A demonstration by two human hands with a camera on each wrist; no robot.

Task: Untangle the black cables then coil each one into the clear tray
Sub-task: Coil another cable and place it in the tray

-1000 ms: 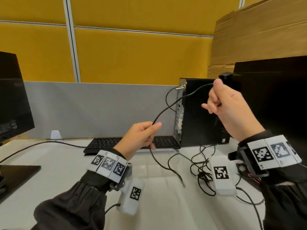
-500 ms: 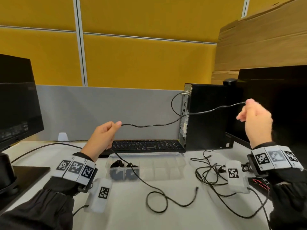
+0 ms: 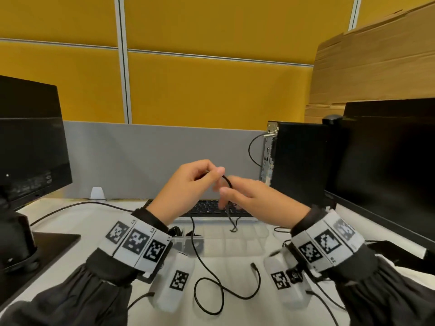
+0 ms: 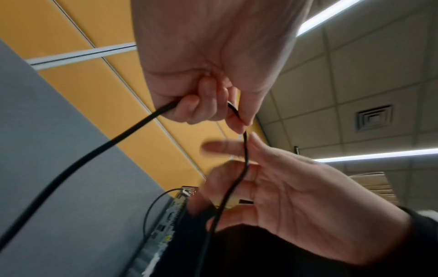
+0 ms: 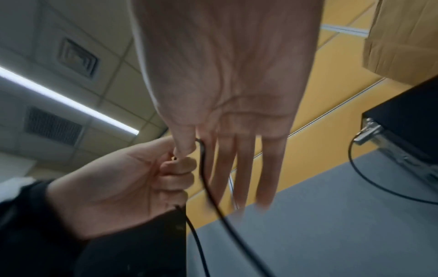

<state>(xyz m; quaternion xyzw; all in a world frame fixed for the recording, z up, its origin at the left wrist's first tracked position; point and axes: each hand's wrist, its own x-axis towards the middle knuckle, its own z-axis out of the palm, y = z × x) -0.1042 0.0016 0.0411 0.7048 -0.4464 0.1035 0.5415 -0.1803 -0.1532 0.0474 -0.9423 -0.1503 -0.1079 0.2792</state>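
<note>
A thin black cable (image 3: 207,269) runs up from a loose loop on the white desk into my left hand (image 3: 213,172), which pinches it between thumb and fingers (image 4: 227,112) above the keyboard. From there it bends in a small arc and drops past my right hand (image 3: 249,196). That hand's fingers (image 5: 237,168) are straight, with the cable (image 5: 213,196) passing between thumb and forefinger. The short end hangs over the clear tray (image 3: 235,245). A coiled black cable (image 3: 176,231) lies in the tray's left compartment. The long end's plug (image 3: 253,265) rests on the desk.
A black keyboard (image 3: 211,208) lies behind the tray. A black PC tower (image 3: 299,161) and a monitor (image 3: 388,172) stand on the right, another monitor (image 3: 28,142) on the left. More black cable (image 3: 280,229) shows by my right wrist.
My hands were wide apart with the cable stretched between them. They have come together over the keyboard, and the cable now folds into a small arc between them.
</note>
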